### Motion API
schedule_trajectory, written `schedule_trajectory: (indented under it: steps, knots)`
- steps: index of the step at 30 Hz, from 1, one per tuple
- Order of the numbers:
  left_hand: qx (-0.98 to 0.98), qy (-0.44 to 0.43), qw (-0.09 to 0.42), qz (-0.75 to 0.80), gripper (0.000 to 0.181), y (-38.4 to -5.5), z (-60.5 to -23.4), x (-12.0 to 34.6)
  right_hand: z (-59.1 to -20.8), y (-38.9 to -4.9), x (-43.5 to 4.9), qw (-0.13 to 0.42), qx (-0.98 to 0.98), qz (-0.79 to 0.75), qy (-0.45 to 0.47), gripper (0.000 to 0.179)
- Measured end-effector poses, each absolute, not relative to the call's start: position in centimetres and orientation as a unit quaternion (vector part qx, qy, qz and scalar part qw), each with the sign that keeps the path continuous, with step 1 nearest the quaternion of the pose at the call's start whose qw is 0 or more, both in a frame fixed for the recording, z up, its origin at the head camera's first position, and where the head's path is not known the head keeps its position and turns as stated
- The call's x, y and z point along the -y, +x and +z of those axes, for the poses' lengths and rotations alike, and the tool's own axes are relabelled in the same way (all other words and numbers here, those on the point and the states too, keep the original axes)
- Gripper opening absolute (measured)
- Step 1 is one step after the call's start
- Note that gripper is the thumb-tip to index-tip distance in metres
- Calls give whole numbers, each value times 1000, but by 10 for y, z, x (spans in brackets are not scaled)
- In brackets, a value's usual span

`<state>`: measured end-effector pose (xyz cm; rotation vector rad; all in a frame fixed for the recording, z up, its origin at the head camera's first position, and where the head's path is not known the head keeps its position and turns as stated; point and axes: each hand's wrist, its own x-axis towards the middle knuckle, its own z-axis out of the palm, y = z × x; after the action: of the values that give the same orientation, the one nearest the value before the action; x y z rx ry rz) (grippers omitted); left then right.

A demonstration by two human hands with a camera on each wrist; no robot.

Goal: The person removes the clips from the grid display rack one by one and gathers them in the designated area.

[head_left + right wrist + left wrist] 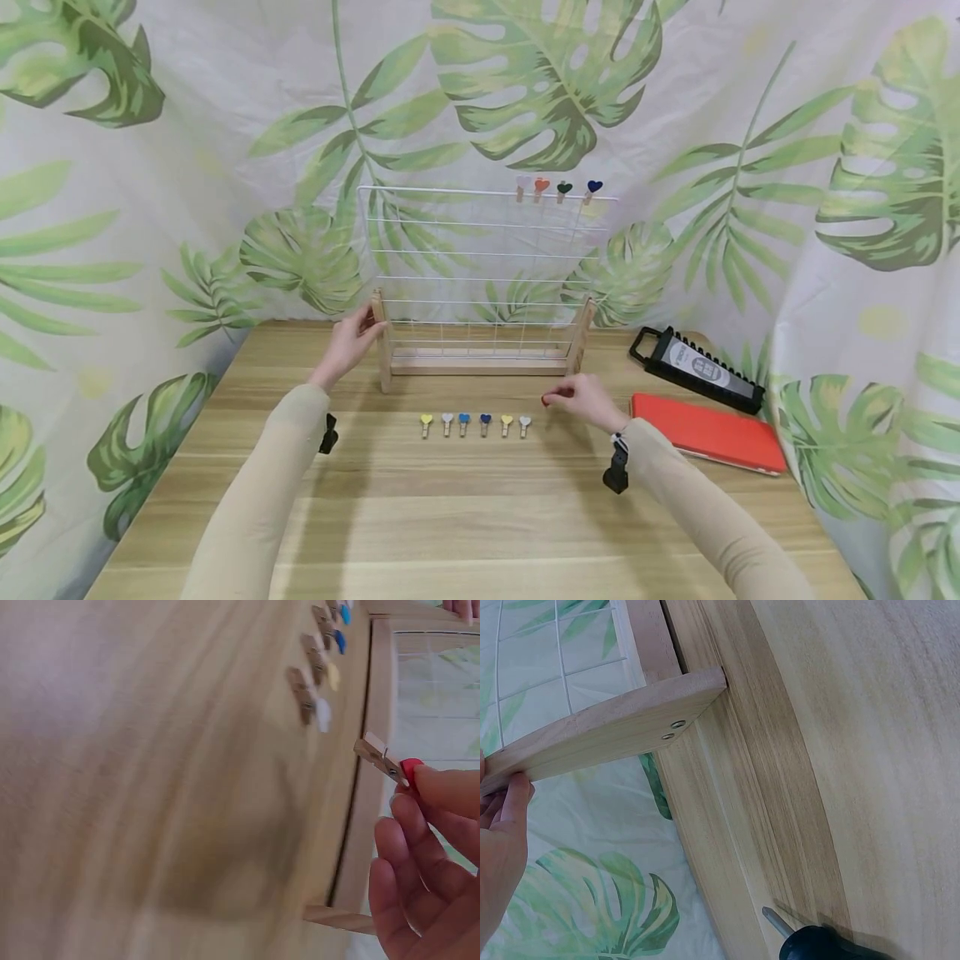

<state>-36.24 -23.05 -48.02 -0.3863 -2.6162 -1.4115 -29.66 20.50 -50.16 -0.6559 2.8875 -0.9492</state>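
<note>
My left hand [350, 340] grips the wooden side post [604, 724] of a white wire grid rack [480, 253]. My right hand [587, 400] pinches a small wooden clothespin with a red heart [390, 765] between thumb and fingers, above the table in front of the rack's right side. Left of it on the table lies a row of heart clothespins, among them yellow [426, 423], light blue [463, 423], dark blue [485, 423] and white [525, 425]. Several more, including an orange one [542, 188] and a dark green one [564, 191], are clipped along the top wire's right end.
On the table's right side lie a black-and-grey grater-like tool with a handle [701, 368] and a red flat case [708, 432]. A dark-handled object with a pointed metal tip [817, 941] shows low in the left wrist view. Leaf-printed cloth [480, 100] hangs behind the table.
</note>
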Motion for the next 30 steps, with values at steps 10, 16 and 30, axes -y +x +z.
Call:
schedule_trajectory:
  steps: [10,16,30]
  knots:
    - [865,-128,72,-479,56,-361,-481,230,-532,-297,-206,77,-925,-314,-200,13]
    - [865,-127,73,-481,52,-362,-481,230,-534,-295,-203,82,-922,-318,-207,14]
    - [863,-128,75,-482,48,-363,-479,229,-541,-298,-203,78,-916,-338,-203,12]
